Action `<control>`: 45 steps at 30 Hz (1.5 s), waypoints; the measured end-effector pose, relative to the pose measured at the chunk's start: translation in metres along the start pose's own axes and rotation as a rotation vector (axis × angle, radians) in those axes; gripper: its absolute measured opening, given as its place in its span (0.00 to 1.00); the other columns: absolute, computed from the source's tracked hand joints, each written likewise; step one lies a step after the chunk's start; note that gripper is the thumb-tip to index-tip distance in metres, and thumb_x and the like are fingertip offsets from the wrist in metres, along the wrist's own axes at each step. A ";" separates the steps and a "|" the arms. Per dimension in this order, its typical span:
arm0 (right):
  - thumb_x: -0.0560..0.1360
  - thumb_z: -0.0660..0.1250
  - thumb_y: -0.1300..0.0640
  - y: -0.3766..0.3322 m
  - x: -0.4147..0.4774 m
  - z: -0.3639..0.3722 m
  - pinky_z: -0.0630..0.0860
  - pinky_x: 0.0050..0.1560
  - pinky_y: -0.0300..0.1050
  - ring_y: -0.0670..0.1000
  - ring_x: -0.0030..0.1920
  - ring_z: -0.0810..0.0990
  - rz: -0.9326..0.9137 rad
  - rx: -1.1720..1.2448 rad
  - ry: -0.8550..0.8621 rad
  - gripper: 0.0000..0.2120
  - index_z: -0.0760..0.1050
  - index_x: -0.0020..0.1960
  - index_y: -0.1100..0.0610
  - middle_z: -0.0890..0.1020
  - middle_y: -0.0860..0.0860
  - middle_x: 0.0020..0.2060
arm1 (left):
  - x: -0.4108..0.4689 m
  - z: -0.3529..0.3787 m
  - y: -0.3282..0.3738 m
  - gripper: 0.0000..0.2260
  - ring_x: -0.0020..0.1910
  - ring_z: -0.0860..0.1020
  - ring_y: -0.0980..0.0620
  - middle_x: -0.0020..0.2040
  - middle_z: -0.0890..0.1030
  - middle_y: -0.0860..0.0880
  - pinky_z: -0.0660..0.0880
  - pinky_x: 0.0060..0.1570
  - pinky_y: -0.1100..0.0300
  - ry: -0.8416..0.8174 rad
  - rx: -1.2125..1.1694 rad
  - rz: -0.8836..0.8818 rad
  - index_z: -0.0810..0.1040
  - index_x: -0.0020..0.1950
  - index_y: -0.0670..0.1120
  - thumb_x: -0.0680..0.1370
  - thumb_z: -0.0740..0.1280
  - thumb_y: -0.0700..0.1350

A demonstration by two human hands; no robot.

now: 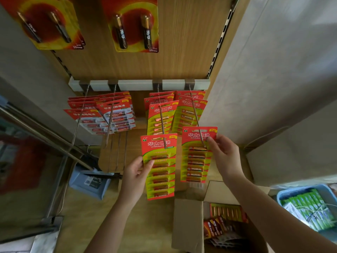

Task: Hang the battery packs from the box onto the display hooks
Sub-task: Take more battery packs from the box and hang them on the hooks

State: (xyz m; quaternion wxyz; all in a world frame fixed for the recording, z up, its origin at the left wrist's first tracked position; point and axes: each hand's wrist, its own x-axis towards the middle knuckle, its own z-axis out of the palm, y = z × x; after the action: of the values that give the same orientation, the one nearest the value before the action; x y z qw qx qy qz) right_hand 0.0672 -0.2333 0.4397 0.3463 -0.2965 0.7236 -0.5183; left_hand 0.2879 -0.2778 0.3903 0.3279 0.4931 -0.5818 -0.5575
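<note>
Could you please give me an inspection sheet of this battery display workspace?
Surface: wooden back panel; white rail carries four hooks, all bearing packs.
Job's things: left pack and right pack sit at the tips of the two right hooks; whether threaded, cannot tell. Open cardboard box holds more packs.
Clutter: blue tray on the floor; blue basket of green packs.
Grips: left hand holds left pack's edge; right hand pinches right pack's top corner.
Cables: seemingly a thin pale cord, lower left.
Surroundings: larger two-battery cards above; pale walls.
</note>
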 end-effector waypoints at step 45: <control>0.75 0.58 0.70 0.285 -0.111 -0.261 0.73 0.42 0.42 0.56 0.46 0.75 0.677 -0.124 0.063 0.11 0.77 0.46 0.59 0.78 0.60 0.46 | -0.128 0.292 -0.158 0.06 0.47 0.78 0.52 0.45 0.79 0.50 0.71 0.46 0.62 -0.457 0.557 -0.376 0.75 0.45 0.49 0.79 0.59 0.42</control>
State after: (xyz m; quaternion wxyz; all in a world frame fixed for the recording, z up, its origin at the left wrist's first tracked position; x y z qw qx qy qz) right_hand -0.0992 0.0781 0.2471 0.4576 -0.0439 0.8213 -0.3378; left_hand 0.0873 -0.0459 0.2106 -0.0636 0.5241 -0.6682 -0.5242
